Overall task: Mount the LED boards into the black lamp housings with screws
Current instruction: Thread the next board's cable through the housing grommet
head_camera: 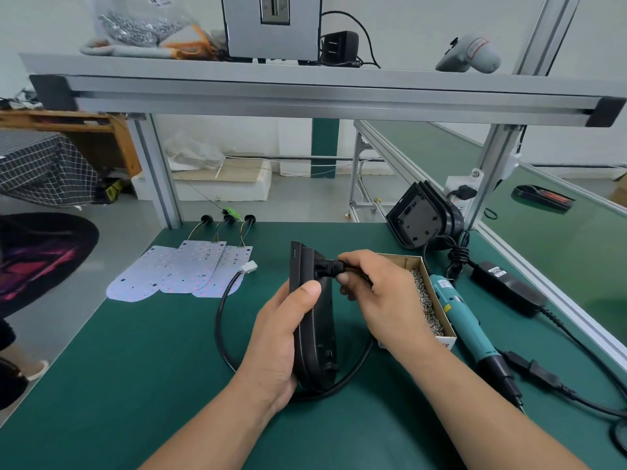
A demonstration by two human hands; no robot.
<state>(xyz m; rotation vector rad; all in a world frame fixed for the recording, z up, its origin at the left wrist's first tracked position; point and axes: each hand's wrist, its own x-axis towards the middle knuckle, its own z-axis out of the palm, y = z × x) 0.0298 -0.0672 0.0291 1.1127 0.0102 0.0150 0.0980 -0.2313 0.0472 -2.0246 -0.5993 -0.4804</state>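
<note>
My left hand (278, 337) grips a black lamp housing (314, 320), held on edge above the green mat. My right hand (380, 296) pinches the black cable grommet (330, 266) at the housing's back. The black cable (220, 320) loops from there round the mat to a white connector (250, 267). Three white LED boards (179, 274) with wires and black grommets lie overlapping at the far left. A cardboard box of screws (429, 310) sits just right of my right hand, with a teal electric screwdriver (464, 320) lying beside it.
More black housings (424, 215) lean stacked against the frame post at the far right. A black power adapter (509, 288) and its cords trail along the right edge. An aluminium shelf (305, 93) spans overhead. A second green bench (559, 232) stands to the right.
</note>
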